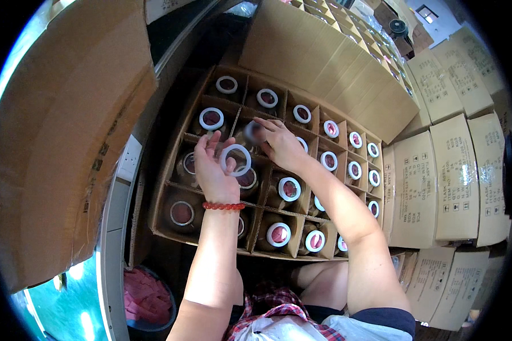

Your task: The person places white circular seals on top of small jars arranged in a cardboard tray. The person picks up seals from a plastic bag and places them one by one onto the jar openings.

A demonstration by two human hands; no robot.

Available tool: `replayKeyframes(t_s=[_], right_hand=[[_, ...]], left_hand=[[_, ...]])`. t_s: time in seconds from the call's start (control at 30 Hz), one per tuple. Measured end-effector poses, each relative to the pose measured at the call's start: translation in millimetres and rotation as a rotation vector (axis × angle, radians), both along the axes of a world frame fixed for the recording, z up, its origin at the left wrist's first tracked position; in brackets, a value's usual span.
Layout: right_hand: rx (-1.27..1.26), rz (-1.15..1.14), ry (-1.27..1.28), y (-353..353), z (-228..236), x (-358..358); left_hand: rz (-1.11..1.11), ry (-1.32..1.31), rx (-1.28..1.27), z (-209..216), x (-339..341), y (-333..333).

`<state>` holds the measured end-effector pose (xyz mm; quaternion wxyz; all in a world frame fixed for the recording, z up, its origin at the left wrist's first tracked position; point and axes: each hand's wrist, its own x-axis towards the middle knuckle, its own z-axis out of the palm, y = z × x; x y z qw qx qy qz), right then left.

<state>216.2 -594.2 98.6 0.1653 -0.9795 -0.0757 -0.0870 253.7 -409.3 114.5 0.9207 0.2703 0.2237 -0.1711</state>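
White ring (pixel 235 159): light, stiff, likely plastic; pinched at its rim by left hand (pixel 213 170) above the box (pixel 170 170) of jars. Right hand (pixel 279 142) grips a jar (pixel 250 134) top.

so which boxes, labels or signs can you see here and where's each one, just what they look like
Open divided carton: centre, brown cardboard grid holding dark jars with white rings.
Sealed cartons: stacked at right, tan, black print on their sides.
Large cardboard flap: left, plain brown.
Row of open divided cartons: top, behind, brown.
White ring: held in the left hand, above the jars.
No signs or screens.
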Motion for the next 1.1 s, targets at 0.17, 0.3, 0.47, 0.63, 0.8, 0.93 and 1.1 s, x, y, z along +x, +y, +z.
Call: replayKeyframes(t_s=[0.17, 0.3, 0.47, 0.63, 0.8, 0.93, 1.1], right_hand=[[0.243, -0.161, 0.046, 3, -4, 10], [-0.094, -0.036, 0.049, 5, 2, -2], [-0.273, 0.01, 0.062, 1, 15, -18], [-0.318, -0.002, 0.041, 6, 10, -20], [-0.347, 0.007, 0.081, 5, 22, -14], [-0.253, -0.07, 0.007, 3, 25, -14], [-0.265, -0.1, 0.072, 5, 9, -28]], left_hand=[[-0.003, -0.016, -0.008, -2, -2, -1], [-0.002, 0.006, -0.016, -1, 3, 2], [-0.021, -0.007, -0.023, -2, 1, 4], [-0.021, -0.029, -0.051, -4, 0, 1], [0.005, 0.02, -0.015, 0, 1, 0], [0.03, 0.039, -0.008, 0, 4, 3], [-0.006, 0.015, -0.012, -2, 1, 0]])
